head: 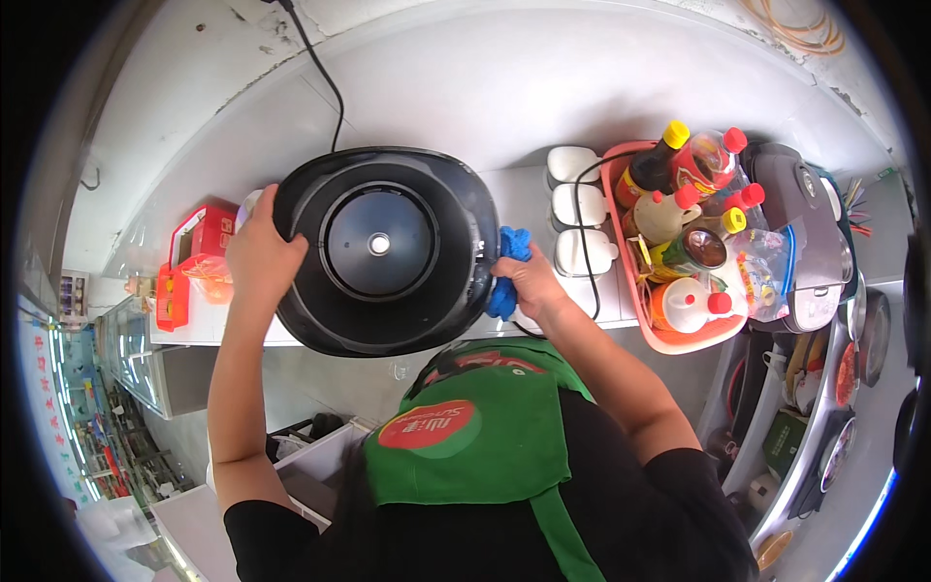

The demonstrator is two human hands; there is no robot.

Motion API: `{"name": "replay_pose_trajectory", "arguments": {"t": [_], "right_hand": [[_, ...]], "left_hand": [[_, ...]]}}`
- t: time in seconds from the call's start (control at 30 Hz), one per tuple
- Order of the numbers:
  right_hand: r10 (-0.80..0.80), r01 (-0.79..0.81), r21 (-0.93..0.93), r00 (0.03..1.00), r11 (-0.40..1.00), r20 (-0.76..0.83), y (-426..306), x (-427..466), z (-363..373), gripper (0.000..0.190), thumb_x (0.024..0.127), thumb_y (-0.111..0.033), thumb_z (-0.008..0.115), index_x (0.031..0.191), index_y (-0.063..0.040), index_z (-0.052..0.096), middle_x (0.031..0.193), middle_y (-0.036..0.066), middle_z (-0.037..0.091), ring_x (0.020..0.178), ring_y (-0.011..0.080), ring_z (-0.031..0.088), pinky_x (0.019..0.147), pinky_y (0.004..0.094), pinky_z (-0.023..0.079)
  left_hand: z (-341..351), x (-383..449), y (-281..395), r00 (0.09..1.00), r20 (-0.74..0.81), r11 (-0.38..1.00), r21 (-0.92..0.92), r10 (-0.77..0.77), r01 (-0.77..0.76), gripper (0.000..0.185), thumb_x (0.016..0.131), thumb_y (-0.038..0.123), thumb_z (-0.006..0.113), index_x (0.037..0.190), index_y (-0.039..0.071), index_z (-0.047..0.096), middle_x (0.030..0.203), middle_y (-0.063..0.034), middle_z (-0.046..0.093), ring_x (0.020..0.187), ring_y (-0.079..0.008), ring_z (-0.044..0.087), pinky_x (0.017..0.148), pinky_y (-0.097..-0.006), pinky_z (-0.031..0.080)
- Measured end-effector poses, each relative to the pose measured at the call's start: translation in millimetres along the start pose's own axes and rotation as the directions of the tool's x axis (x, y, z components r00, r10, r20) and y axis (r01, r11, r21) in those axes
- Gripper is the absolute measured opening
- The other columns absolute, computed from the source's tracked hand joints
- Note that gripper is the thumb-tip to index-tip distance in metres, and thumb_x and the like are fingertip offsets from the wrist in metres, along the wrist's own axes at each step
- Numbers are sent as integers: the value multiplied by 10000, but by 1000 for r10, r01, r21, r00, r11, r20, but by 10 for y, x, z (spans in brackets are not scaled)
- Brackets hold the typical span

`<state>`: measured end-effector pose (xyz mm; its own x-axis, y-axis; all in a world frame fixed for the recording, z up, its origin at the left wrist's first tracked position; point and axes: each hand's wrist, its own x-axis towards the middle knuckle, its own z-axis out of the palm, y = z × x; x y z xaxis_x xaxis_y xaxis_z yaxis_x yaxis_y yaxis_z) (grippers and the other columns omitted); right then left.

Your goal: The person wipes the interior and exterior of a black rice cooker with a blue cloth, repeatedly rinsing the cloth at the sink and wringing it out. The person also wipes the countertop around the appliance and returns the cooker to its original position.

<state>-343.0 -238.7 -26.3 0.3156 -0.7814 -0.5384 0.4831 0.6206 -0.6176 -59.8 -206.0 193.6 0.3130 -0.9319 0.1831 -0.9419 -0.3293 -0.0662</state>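
Observation:
A black electric cooker body [451,305] is held before me over the white counter, its open top facing up. Inside it lies a round dark heating plate [356,262] with a silver button [379,244] at its centre. My left hand [263,251] grips the cooker's left rim, thumb over the inner side. On the opposite side, my right hand [534,284] holds a bunched blue cloth [503,300] against the cooker's outer wall. Part of the cloth is hidden behind the fingers and the rim. Whether the cooker's base touches the counter cannot be seen.
A pink basket [665,340] of sauce bottles stands at right, beside white-lidded seasoning boxes [580,205] crossed by a black cable [580,218]. Farther right is a grey-brown rice cooker [789,189]. Red boxes [207,236] sit at left. Another cord [320,69] hangs behind the cooker.

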Motion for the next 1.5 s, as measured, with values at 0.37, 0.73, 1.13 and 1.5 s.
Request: {"name": "replay_pose_trajectory", "arguments": {"t": [0.37,0.73,1.13,1.5], "right_hand": [[-86,88,-72,996,994,26,-184,269,-201,478,720,96,633,1176,2,524,907,89,625,768,216,645,699,387,576],[-189,182,-220,982,958,-14,-161,410,-108,418,718,82,646,1129,23,591,902,71,640,784,193,643,775,345,575],[-148,141,-90,986,986,-79,-3,555,-322,533,717,32,692,1228,17,537,962,119,667,824,244,668,729,393,583],[15,-32,262,998,965,65,346,268,-459,656,724,89,658,1336,-64,478,1060,88,630,949,229,631,839,431,554]], "left_hand": [[-422,-324,-129,261,212,281,-67,942,-957,845,670,397,820,1354,16,502,1360,-210,531,1315,-359,479,1161,-549,264],[62,-505,-149,144,257,168,-76,956,-983,293,782,321,736,845,56,626,740,-43,607,738,-224,596,723,-355,455],[-12,-358,459,-94,350,-8,-240,932,-971,133,772,155,661,730,59,580,648,-79,609,639,-245,637,626,-355,487],[-366,30,990,-278,432,-44,-477,858,-878,127,777,112,681,719,46,590,658,-104,632,671,-292,652,638,-399,499]]}}
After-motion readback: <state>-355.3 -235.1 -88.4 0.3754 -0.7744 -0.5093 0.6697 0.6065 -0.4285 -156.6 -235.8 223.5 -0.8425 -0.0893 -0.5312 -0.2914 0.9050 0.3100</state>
